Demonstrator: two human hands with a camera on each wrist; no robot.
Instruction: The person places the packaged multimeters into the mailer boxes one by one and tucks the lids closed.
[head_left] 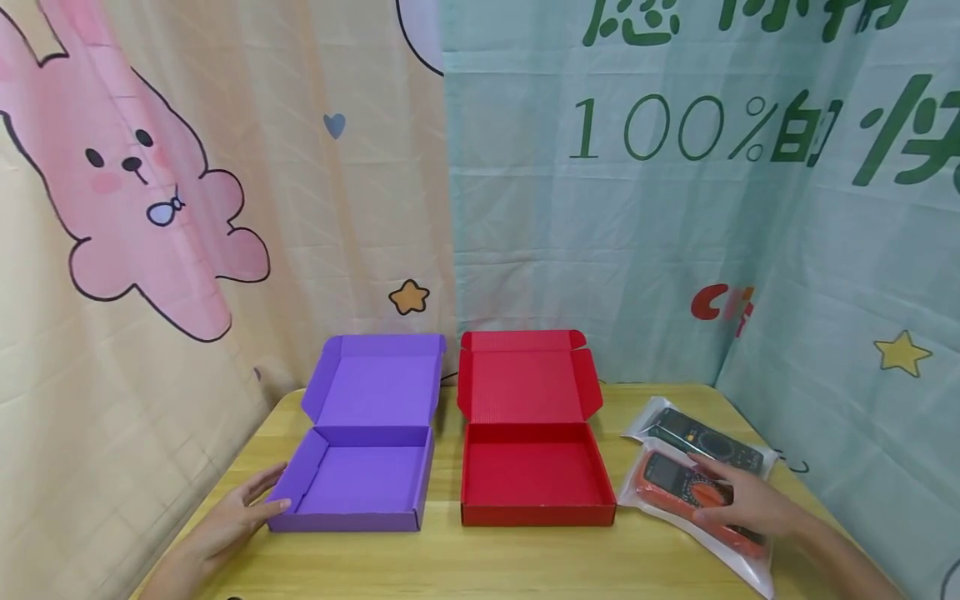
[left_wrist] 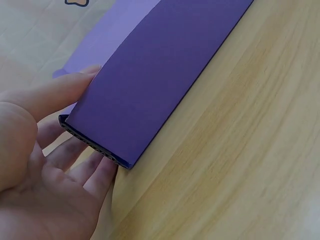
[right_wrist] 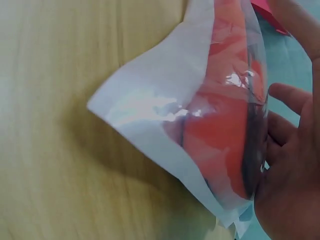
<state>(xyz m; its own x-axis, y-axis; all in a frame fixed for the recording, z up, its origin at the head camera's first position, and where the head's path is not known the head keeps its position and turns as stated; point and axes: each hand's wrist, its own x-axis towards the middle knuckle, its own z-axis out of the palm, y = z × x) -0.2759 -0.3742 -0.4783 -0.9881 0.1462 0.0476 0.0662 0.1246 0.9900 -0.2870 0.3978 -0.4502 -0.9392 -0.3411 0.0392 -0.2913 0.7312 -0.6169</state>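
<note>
While patterned curtains (head_left: 300, 208) hang behind and at the sides, a wooden table (head_left: 375, 560) bears the work before me. On it two open boxes stand side by side with lids raised: the purple box (head_left: 371, 479) toward the person's left, the red box (head_left: 537, 475) near the middle. Near the right edge lies the dark multimeter (head_left: 697, 437) in its own bag, with the orange multimeter (head_left: 686, 493) in front of it, just beside the red box. The left hand (head_left: 231, 515) is partly closed on the purple box's near left corner, thumb at the rim, fingers along the side wall. The right hand (head_left: 750, 496) arches half open across the orange multimeter, holding it through its clear bag (head_left: 738, 568); how tightly, I can't tell. I'd take the hard body squarely rather than the slack plastic, since the film looks slippery and seems to touch the other bag. The left thumb should press lightly, as thin card may buckle. I'd also spare the little round dial (head_left: 707, 493) any squeeze.
</note>
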